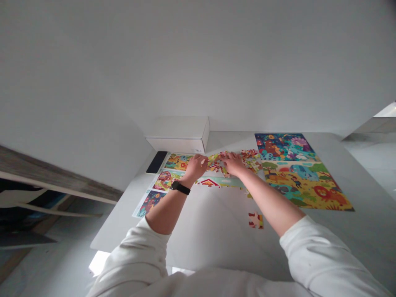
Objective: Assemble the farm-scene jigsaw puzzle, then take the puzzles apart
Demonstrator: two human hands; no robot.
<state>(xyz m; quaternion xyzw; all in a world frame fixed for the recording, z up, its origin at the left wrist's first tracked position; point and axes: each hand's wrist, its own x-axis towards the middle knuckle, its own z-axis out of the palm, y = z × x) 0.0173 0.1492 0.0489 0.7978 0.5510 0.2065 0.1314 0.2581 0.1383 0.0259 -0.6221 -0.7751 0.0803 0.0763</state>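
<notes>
Loose jigsaw puzzle pieces (255, 165) lie heaped at the back middle of the table. My right hand (233, 163) rests over this heap with fingers apart, touching pieces. At the heap's left edge is my left hand (196, 165), its fingers curled into a pinch; whatever is between the fingertips is hidden. Below my hands runs a joined puzzle strip (225, 181) with a red barn roof and pale green sky. A few joined pieces (255, 220) with red and brown shapes lie apart, closer to me.
Left of my hands lies a picture sheet (161, 181) with several printed scenes, beside a black phone (157, 162). A white box (179, 134) stands against the wall. On the right are an assembled night-scene puzzle (284, 146) and an assembled savanna puzzle (306, 185).
</notes>
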